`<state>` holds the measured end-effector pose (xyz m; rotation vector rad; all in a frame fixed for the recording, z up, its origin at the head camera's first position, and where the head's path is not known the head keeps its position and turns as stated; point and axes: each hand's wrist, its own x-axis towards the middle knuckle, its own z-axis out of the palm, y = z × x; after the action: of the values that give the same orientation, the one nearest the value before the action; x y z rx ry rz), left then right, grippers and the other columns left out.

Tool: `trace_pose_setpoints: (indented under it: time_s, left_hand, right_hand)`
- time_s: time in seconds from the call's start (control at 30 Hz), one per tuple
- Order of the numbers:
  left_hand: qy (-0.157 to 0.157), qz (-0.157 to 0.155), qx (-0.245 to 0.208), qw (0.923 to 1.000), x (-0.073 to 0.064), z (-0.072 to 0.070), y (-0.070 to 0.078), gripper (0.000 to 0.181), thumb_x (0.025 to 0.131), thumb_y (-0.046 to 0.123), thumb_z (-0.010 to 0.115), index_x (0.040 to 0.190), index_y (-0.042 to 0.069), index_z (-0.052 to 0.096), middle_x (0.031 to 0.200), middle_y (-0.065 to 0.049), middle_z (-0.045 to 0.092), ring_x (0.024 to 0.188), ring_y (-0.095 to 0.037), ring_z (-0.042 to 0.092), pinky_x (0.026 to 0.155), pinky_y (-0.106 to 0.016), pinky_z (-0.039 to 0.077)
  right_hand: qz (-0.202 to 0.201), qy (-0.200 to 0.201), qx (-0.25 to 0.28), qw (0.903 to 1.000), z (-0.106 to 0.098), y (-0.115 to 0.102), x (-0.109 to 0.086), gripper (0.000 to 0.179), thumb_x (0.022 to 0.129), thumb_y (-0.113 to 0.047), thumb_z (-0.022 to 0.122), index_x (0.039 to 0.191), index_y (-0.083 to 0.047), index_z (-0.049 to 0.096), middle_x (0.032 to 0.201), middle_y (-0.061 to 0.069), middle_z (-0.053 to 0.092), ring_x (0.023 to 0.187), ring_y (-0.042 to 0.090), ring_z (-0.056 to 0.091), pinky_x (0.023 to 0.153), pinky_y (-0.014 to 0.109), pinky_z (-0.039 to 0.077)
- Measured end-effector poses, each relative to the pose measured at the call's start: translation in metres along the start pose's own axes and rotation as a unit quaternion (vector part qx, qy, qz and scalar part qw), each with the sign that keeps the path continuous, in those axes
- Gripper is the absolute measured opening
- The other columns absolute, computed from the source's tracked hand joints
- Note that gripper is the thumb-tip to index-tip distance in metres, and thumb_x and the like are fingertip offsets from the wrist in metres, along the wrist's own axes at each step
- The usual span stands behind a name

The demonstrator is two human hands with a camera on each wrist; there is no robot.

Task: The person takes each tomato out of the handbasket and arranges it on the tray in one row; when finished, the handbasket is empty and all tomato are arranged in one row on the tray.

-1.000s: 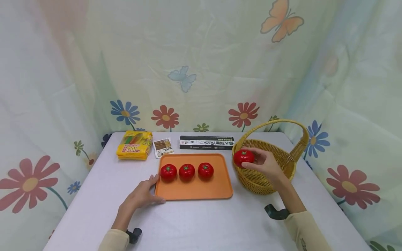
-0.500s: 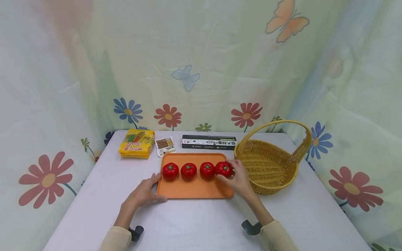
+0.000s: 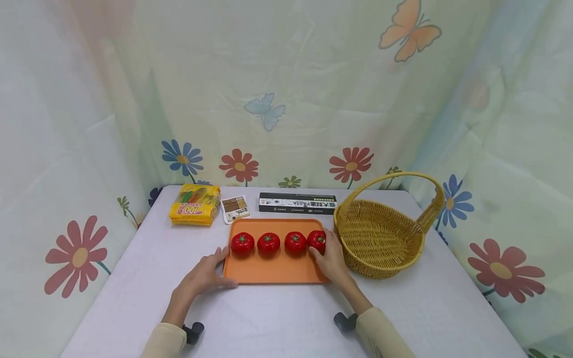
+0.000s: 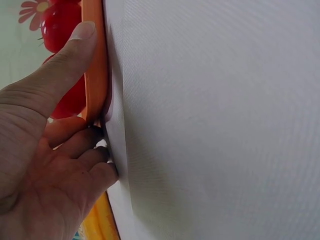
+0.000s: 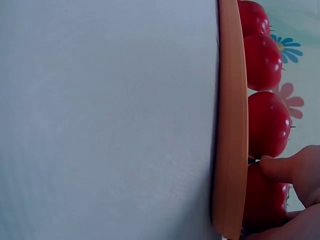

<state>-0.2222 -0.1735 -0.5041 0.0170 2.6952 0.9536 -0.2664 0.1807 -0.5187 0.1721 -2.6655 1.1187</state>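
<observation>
Several red tomatoes stand in a row on an orange tray (image 3: pixel 277 272), the leftmost tomato (image 3: pixel 242 244) near its left edge. My right hand (image 3: pixel 333 256) grips the rightmost tomato (image 3: pixel 316 241), thumb in front and fingers round its right side. That tomato (image 5: pixel 265 197) sits close beside its neighbour (image 5: pixel 269 125) in the right wrist view. My left hand (image 3: pixel 207 273) holds the tray at its front left corner. In the left wrist view, the left thumb (image 4: pixel 75 47) lies along the front rim and the other fingers bend at the tray's left end.
A wicker basket (image 3: pixel 380 238) with a tall handle stands right of the tray, close to my right hand. Behind the tray lie a black-and-white pasta box (image 3: pixel 297 203), a small brown-and-white packet (image 3: pixel 235 209) and a yellow package (image 3: pixel 195 205). A patterned curtain surrounds the white table (image 3: pixel 268 318).
My right hand has carried the tomato from over the basket's left rim leftward to the right end of the row on the tray. My left hand stays at the tray corner.
</observation>
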Motion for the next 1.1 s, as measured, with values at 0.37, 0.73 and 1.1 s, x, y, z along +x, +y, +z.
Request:
trace_pose_setpoints:
  time_s: [0.37,0.73,1.1]
  left_hand:
    - [-0.001,-0.004,0.000,1.0000,0.0006,-0.0002,0.0005,0.108,0.079,0.039,0.098,0.167,0.012,0.041,0.172,-0.026,0.032,0.157,-0.052,0.031,0.119,-0.071,0.039]
    - [-0.003,-0.004,-0.003,1.0000,0.0021,-0.0004,-0.0008,0.108,0.079,0.038,0.098,0.167,0.011,0.040,0.172,-0.027,0.032,0.157,-0.052,0.031,0.120,-0.070,0.039]
    - [-0.003,-0.006,-0.001,1.0000,0.0017,0.0001,-0.0022,0.108,0.079,0.039,0.098,0.167,0.011,0.041,0.172,-0.026,0.032,0.157,-0.052,0.031,0.119,-0.071,0.039]
  right_hand:
    - [0.024,0.002,0.007,0.9997,0.0023,-0.0017,0.0057,0.072,0.098,-0.007,0.080,0.155,0.014,0.041,0.151,0.035,0.051,0.142,0.052,0.050,0.121,0.065,0.041]
    - [0.044,-0.018,0.003,0.9989,0.0010,-0.0023,0.0090,0.075,0.098,-0.010,0.079,0.158,0.012,0.038,0.156,0.036,0.048,0.147,0.052,0.046,0.124,0.064,0.038]
    - [0.053,-0.044,0.000,0.9977,0.0013,-0.0012,0.0084,0.081,0.097,-0.009,0.080,0.162,0.009,0.034,0.161,0.033,0.045,0.152,0.049,0.041,0.126,0.063,0.034]
